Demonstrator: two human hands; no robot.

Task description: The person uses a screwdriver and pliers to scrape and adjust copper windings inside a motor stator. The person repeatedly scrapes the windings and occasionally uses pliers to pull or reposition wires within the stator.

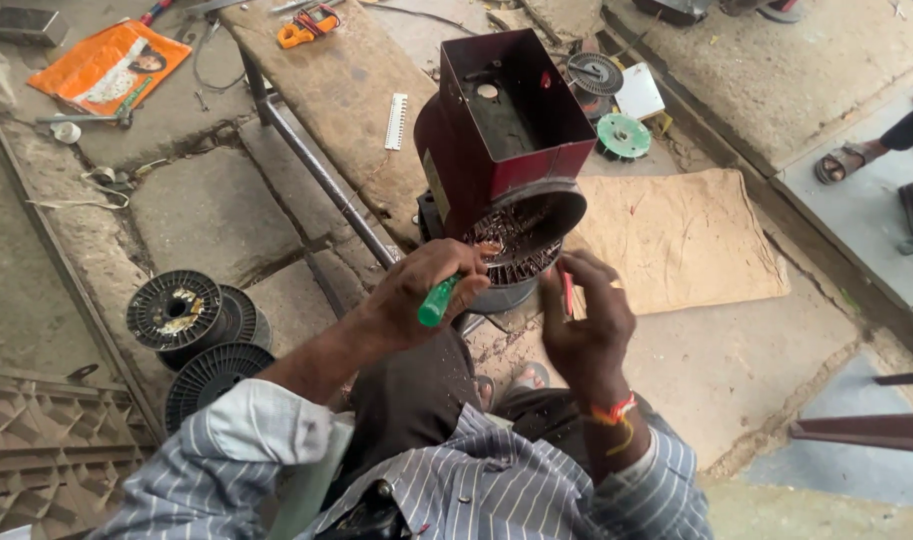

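At the centre of the frame we have a dark red motor housing [501, 130] tipped toward us on the stone floor, its round open end showing the stator with copper windings [514, 245]. Our left hand [421, 290] is closed around a green-handled screwdriver [437, 301], the tip lost among the coils. Our right hand [586, 320] is curled, pinching a thin red tool [568, 294] just beside the stator rim; what kind of tool it is we cannot tell. We judge the housing heavy and rigid, best steadied by its sheet-metal box or outer ring, while the windings look fine and easily nicked, so we would keep grips off the copper. To the lower left stand black wire spools [186, 315]; a brown sack cloth [676, 240] lies to the right of the housing, a green disc [623, 135] above it, an orange clamp meter [306, 25] at top centre, and an orange printed bag [106, 65] at upper left.
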